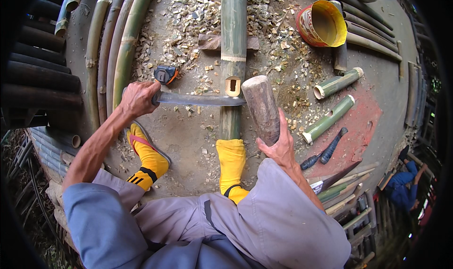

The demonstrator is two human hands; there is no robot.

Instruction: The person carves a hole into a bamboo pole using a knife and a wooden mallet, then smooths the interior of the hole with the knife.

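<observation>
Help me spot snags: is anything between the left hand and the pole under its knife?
Nothing visible; only the knife reaches from the left hand to the pole. The tape measure lies beyond the knife.

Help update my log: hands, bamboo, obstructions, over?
Left hand on knife; right hand gripping wooden club. Knife across bamboo pole near hole. Yellow-socked foot at pole's near end.

The floor (188, 127) is being lit evenly by soft daylight, with faint shadows being cast. A dull sheen is being given off by the knife blade (198, 100). The dark stacked poles (42, 75) at left are being sunk in gloom. The corners are being swallowed by black, straight edges are being bent near the rim, and a distant person (401, 189) is being rendered dimly.
</observation>
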